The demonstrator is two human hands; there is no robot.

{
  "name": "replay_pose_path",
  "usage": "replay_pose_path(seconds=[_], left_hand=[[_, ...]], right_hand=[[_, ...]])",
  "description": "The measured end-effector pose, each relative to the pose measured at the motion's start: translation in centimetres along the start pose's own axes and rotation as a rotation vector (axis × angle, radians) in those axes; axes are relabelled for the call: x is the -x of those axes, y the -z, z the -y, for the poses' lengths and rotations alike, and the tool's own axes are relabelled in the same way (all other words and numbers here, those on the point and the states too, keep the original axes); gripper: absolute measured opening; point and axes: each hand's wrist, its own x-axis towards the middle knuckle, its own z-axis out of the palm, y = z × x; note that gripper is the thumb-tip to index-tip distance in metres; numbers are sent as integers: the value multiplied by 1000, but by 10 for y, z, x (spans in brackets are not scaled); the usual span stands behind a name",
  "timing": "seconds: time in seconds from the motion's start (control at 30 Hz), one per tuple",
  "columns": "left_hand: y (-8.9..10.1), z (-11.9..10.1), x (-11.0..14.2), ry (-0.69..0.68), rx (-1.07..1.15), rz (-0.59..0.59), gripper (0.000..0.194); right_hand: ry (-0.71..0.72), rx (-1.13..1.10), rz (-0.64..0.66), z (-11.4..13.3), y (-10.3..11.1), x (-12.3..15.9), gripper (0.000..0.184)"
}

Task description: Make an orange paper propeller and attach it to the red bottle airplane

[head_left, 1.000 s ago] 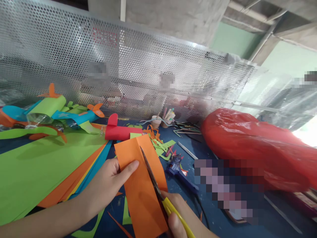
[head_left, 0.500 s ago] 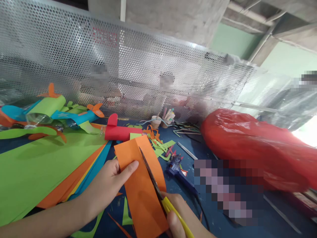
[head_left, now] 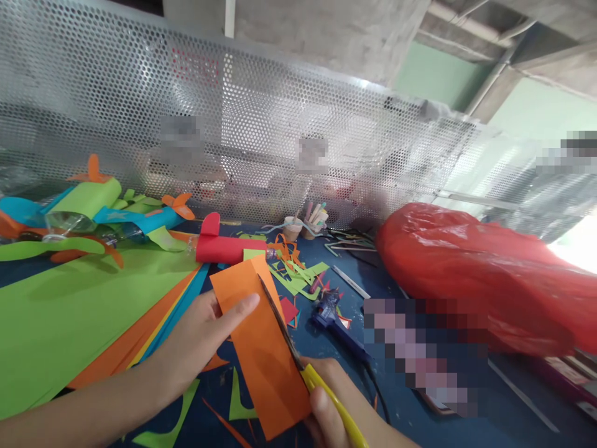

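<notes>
1. While the left hand [head_left: 200, 336] pinches the orange paper [head_left: 261, 367], its thumb lies on top; its other fingers are hidden. This paper is in front of the person, at 3 o'clock from that hand.
2. The right hand [head_left: 333, 389] is closed around the yellow handles of the scissors [head_left: 301, 367]. From it, the paper lies towards 10 o'clock.
3. The paper has its long axis from about 11 to 5 o'clock. The blades point towards 11, close to this same line. The left hand is nearer to the far end, the right one to the near end.
4. The glue gun [head_left: 345, 333] is at 3 o'clock from the paper, the red roll [head_left: 228, 249] at 11, the scraps [head_left: 298, 274] at 1.
5. Of brands, labels or writing, I cannot read any.
</notes>
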Motion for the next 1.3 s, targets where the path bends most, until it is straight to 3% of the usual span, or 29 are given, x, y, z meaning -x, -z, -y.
replay_pose_path(seconds=[0.17,0.4,0.53,0.8,1.0,1.17,1.3], left_hand=[[2,-4,1,-23,-40,-90,32],[1,2,-1,31,-19,-127,33],[2,3,-2,23,-31,-104,35],[2,5,0,12,-104,-38,32],[-1,2,5,37,-98,-2,26],[-4,2,8,67,-59,35,31],[-3,4,9,78,-39,46,32]], right_hand=[[11,-50,127,-2,-1,4,69],[65,-4,166,6,4,3,72],[75,6,166,9,7,6,76],[64,113,0,19,7,17,77],[53,85,22,17,8,11,79],[72,45,109,11,7,2,81],[90,66,99,8,4,2,83]])
